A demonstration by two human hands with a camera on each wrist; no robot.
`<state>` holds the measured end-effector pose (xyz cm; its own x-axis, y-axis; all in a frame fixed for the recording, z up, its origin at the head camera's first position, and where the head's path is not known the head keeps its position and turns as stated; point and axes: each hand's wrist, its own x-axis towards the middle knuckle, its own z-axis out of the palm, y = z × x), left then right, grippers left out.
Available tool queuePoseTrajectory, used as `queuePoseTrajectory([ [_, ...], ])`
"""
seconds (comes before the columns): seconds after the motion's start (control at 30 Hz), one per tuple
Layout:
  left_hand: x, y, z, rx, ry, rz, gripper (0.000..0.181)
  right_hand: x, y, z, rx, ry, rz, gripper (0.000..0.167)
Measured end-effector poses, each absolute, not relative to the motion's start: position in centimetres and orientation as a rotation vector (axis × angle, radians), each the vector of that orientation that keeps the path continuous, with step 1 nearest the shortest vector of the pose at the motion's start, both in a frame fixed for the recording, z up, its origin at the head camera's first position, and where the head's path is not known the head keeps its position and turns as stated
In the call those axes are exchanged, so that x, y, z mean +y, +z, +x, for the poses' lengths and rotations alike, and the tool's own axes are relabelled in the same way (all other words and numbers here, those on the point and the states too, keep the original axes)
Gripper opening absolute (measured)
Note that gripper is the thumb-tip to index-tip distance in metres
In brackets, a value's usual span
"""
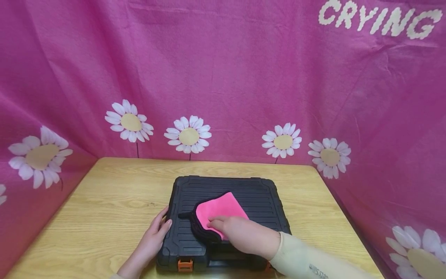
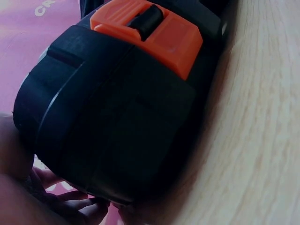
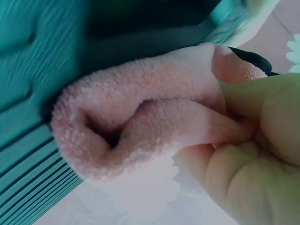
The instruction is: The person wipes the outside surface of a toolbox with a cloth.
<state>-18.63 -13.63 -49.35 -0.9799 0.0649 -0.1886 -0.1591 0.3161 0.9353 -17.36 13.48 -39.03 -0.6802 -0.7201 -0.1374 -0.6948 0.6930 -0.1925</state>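
Note:
A black plastic tool case (image 1: pixel 256 203) with a ribbed lid and orange latches (image 1: pixel 185 265) lies closed on the table. My left hand (image 1: pixel 154 235) rests against its left side, with the fingers along the side wall; in the left wrist view, part of that hand (image 2: pixel 70 206) is hidden behind the case corner. Over the lid, my right hand (image 1: pixel 244 234) pinches a folded pink cloth (image 1: pixel 223 207) with black edging and a black loop at its left. The cloth's fuzzy fold (image 3: pixel 140 79) shows up close in the right wrist view, against the ribbed lid.
The wooden table (image 1: pixel 115 201) extends around the case on the left, back and right. A pink curtain (image 1: pixel 223 77) printed with white daisies hangs behind the table and along both sides. The case's front edge lies close to the bottom of the head view.

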Motion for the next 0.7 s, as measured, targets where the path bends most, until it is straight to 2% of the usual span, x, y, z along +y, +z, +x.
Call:
queuePoseTrajectory([
  [0.17,-13.5,-49.3,-18.8,2.382,1.720,-0.092,0.062,14.0,-39.3,-19.5,2.740,-0.244,-1.088,0.047],
  [0.37,-13.5,-49.2,-18.6,2.399,1.711,-0.098,0.062,14.8,-39.8,-22.9,2.811,-0.315,-1.141,0.034],
  [0.57,-13.6,-49.3,-18.6,2.387,1.741,-0.096,0.061,15.2,-39.9,-26.0,2.823,-0.446,-0.945,0.029],
  [0.7,-13.6,-49.3,-18.7,2.377,1.735,-0.113,0.063,15.4,-40.1,-27.8,2.827,-0.537,-0.861,0.012],
])
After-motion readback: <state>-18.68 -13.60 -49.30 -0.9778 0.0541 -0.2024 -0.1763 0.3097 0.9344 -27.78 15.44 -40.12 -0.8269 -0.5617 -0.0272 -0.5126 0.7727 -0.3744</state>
